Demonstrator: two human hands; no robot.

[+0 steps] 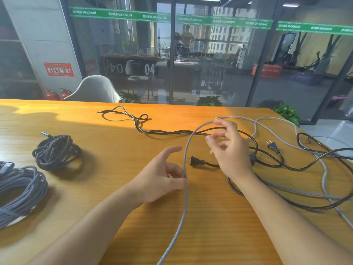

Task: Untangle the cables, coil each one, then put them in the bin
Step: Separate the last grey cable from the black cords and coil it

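- Grey cable [185, 188] runs up over the tabletop [114, 197], soft and light, I think.
- Left hand [162, 176] pinches it.
- Right hand [227, 148] hooks its loop on curled fingers.
- Black cables [267, 163] lie tangled at right.
- Best hold: near the loop.

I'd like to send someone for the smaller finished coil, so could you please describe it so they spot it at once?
Start at the left side of the wooden table, where two coiled cables lie. The dark braided coil is the farther one, beyond the grey coil at the table's left edge. It is smaller, tighter and nearly black, with a connector poking out at its top left.
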